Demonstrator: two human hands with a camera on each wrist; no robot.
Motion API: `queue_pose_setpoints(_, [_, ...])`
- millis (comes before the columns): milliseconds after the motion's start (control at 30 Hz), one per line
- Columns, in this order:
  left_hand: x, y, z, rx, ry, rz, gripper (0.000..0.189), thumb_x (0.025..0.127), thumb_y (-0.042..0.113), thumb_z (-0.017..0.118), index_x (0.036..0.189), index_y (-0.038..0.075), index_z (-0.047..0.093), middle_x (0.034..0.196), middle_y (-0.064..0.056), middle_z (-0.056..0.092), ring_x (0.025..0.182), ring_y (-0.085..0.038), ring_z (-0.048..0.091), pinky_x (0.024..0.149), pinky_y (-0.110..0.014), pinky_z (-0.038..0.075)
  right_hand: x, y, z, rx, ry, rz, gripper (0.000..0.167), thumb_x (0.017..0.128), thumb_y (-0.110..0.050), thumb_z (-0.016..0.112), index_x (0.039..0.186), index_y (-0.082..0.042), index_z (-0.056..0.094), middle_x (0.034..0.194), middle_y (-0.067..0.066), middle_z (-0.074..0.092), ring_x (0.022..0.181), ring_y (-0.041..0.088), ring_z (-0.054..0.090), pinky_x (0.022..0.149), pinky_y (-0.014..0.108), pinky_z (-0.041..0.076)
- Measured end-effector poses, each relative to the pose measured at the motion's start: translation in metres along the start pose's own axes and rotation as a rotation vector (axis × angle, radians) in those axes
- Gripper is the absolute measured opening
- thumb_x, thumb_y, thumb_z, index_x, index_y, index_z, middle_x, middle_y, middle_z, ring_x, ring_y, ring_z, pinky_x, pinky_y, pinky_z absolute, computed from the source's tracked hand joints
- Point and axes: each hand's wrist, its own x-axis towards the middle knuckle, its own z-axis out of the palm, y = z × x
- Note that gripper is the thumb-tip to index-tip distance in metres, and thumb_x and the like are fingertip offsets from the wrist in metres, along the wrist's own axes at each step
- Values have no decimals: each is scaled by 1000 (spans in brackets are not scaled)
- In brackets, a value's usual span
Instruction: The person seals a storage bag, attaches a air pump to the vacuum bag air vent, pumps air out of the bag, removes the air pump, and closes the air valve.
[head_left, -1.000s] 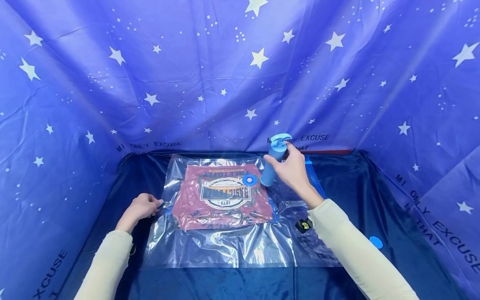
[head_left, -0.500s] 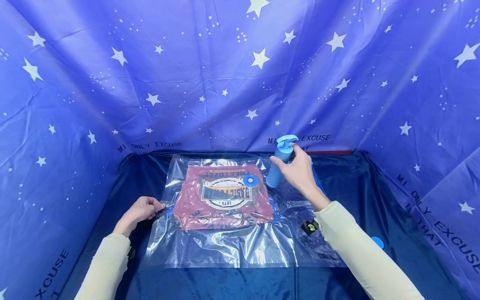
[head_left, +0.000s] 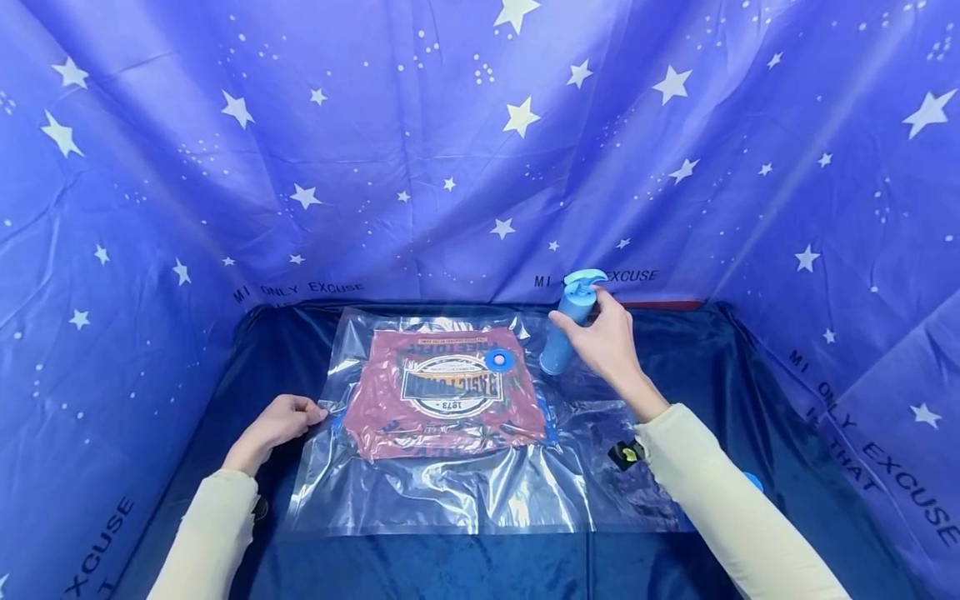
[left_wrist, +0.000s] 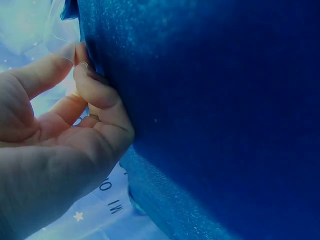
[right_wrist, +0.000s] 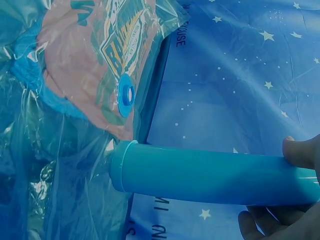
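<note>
A clear plastic vacuum storage bag (head_left: 420, 500) lies flat, with a folded reddish garment (head_left: 382, 375) bearing a round printed badge inside it. The bag's round blue valve (head_left: 499, 359) sits over the garment's far right part. My left hand (head_left: 277, 425) pinches the bag's left edge between thumb and forefinger; in the left wrist view the thumb (left_wrist: 50, 70) meets the forefinger at the thin film. A blue hand pump (head_left: 561, 337) stands slightly tilted over the bag, right of the valve. My right hand (head_left: 606, 342) grips it just below its light blue handle (head_left: 585, 279).
A dark blue cloth (head_left: 525, 575) covers the table. A small black item with a yellow-green mark (head_left: 624, 455) lies near the right sleeve. Part of a blue disc (head_left: 753, 481) shows behind that sleeve. Starry blue curtains (head_left: 420, 167) close off the back and sides.
My right hand has carried the pump a little to the right, away from the valve. The left hand stays at the bag's left edge, slightly lower than before.
</note>
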Motion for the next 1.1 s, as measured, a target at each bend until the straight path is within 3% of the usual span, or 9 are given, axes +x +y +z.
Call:
queue_pose_setpoints(400, [2, 0, -3, 16, -59, 36, 34, 103, 16, 64, 70, 7, 58, 64, 6, 43, 63, -14, 44, 61, -27, 36, -1, 11, -17, -45, 40, -14, 68, 94, -36, 81, 143, 5, 55, 119, 24, 69, 94, 39, 69, 78, 54, 56])
queue_pose_setpoints(733, [-2, -1, 2, 13, -46, 20, 34, 101, 12, 66, 68, 7, 57, 62, 5, 40, 62, -15, 42, 60, -29, 35, -8, 24, -30, -87, 36, 41, 74, 96, -38, 79, 147, 7, 51, 123, 27, 67, 98, 41, 66, 79, 54, 53])
queue_pose_setpoints(1100, [0, -2, 2, 38, -54, 49, 31, 100, 10, 64, 70, 6, 57, 66, 4, 39, 65, -16, 41, 62, -29, 33, -8, 35, -47, -139, 53, 76, 80, 97, -39, 77, 152, 10, 44, 124, 30, 65, 93, 41, 64, 79, 55, 53])
